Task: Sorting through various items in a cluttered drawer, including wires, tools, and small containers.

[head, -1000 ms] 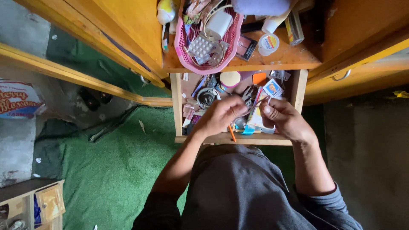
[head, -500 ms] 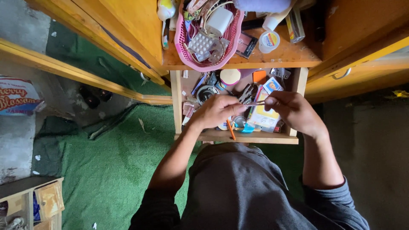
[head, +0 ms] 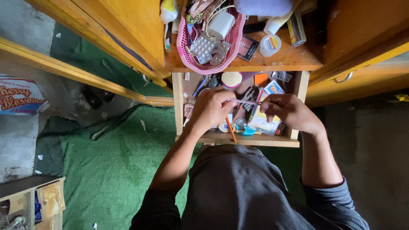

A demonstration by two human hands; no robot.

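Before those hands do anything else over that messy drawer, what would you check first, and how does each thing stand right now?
1. Thin pale strip held at both ends: ok, it spans between the left hand and the right hand.
2. Strip free of the clutter below: cannot tell.
3. Open drawer gives room to work: ok, both hands sit over it.
4. Orange pencil lying secure: not ok, it pokes past the drawer's front edge.
5. Pink basket out of the way: ok, it sits on the shelf above, apart from the hands.
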